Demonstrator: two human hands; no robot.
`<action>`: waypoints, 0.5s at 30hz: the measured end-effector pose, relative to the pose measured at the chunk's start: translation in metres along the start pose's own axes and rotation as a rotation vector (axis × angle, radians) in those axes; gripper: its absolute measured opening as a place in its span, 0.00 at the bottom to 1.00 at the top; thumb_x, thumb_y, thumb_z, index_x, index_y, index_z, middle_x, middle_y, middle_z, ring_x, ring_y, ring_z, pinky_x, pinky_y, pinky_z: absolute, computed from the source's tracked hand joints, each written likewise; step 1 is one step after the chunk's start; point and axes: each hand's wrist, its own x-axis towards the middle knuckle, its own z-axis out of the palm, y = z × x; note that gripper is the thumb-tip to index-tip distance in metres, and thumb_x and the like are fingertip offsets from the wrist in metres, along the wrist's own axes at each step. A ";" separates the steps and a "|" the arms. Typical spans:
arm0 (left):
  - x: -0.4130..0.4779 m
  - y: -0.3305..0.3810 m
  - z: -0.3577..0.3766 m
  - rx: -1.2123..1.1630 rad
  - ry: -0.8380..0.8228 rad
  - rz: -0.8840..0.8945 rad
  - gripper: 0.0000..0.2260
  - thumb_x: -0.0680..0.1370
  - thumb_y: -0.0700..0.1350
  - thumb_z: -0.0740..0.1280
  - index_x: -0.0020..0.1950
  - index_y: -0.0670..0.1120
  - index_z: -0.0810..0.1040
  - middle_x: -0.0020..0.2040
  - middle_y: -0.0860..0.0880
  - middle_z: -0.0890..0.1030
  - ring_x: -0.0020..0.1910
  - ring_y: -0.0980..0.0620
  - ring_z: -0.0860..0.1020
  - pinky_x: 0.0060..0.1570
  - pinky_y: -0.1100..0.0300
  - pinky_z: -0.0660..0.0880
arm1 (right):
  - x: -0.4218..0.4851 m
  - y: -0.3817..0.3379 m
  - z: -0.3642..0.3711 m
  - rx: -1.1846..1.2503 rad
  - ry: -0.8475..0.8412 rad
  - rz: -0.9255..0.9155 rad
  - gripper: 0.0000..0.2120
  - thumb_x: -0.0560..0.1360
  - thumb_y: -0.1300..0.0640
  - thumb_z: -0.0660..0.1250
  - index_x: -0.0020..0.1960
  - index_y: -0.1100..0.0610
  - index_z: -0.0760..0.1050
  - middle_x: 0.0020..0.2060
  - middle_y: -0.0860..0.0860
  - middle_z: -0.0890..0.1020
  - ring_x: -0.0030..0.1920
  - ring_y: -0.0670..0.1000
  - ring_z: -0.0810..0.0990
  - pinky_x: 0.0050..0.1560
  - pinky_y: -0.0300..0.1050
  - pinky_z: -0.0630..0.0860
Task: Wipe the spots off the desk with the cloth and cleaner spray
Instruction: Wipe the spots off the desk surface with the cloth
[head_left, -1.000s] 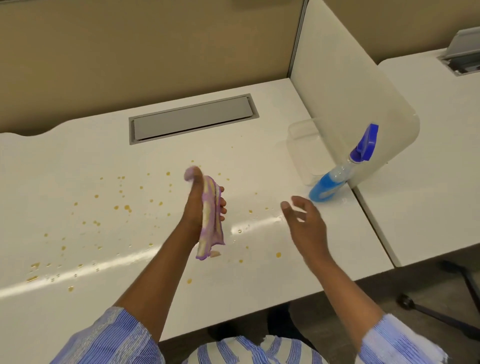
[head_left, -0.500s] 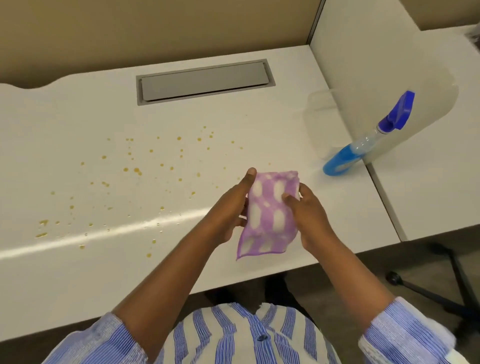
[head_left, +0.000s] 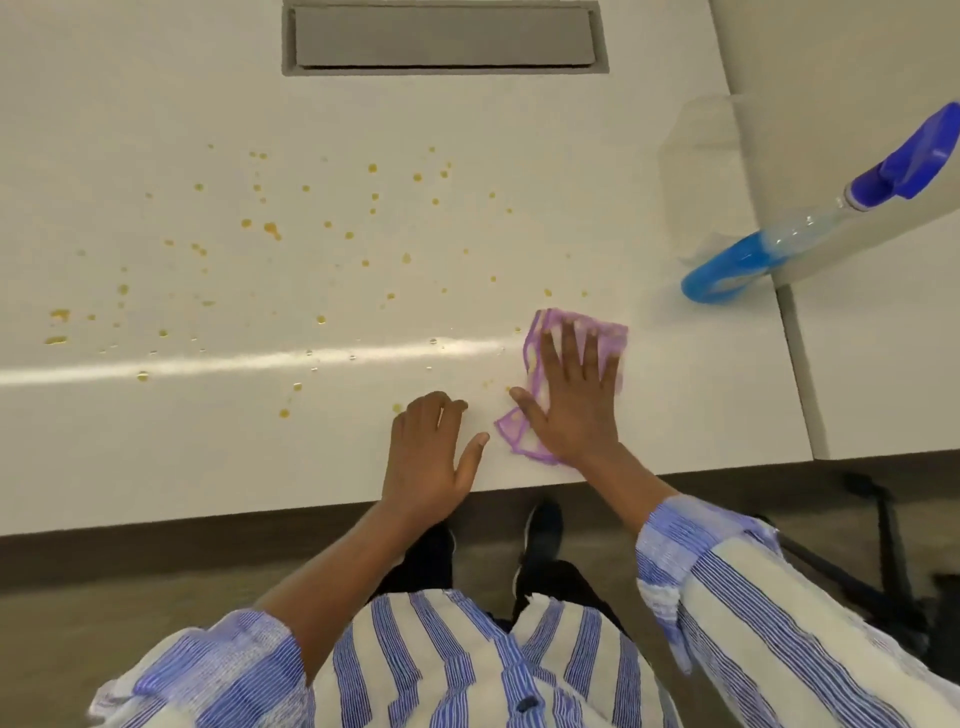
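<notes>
A purple-and-white cloth (head_left: 614, 333) lies flat on the white desk (head_left: 156, 457) near its front edge. My right hand (head_left: 571, 400) presses down on it with fingers spread, covering most of it. My left hand (head_left: 426, 457) rests beside it on the desk, fingers loosely curled, holding nothing. Several orange-brown spots (head_left: 270, 228) are scattered over the desk to the left of and beyond the cloth. The spray bottle (head_left: 769, 249), with blue liquid and a blue trigger head, stands at the right, leaning against the divider.
A grey cable hatch (head_left: 441, 36) is set into the desk at the back. A white divider panel (head_left: 831, 78) rises on the right, with a neighbouring desk (head_left: 883, 364) beyond it. A black chair base (head_left: 883, 545) stands on the floor at lower right.
The cloth went from my left hand, through both hands held in the air, down onto the desk under my right palm. My left hand let go and settled on the desk.
</notes>
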 end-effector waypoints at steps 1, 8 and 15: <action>-0.004 -0.002 0.008 0.039 0.001 0.003 0.21 0.82 0.57 0.61 0.66 0.44 0.77 0.63 0.43 0.77 0.61 0.42 0.76 0.58 0.48 0.73 | 0.005 0.003 0.004 -0.010 0.005 -0.017 0.43 0.80 0.28 0.44 0.85 0.53 0.42 0.84 0.57 0.42 0.83 0.63 0.39 0.80 0.70 0.45; -0.015 -0.011 0.054 0.278 0.091 0.006 0.28 0.83 0.63 0.54 0.68 0.42 0.74 0.69 0.40 0.73 0.66 0.38 0.72 0.66 0.43 0.67 | 0.060 0.058 -0.002 -0.006 0.103 -0.022 0.40 0.82 0.31 0.46 0.85 0.54 0.45 0.85 0.55 0.48 0.84 0.63 0.45 0.79 0.72 0.46; -0.015 -0.020 0.070 0.362 0.225 0.063 0.30 0.83 0.65 0.53 0.70 0.41 0.71 0.69 0.38 0.72 0.68 0.37 0.70 0.67 0.43 0.66 | 0.134 0.030 -0.024 0.030 0.164 -0.117 0.37 0.82 0.35 0.47 0.84 0.54 0.50 0.84 0.54 0.52 0.84 0.62 0.49 0.80 0.70 0.47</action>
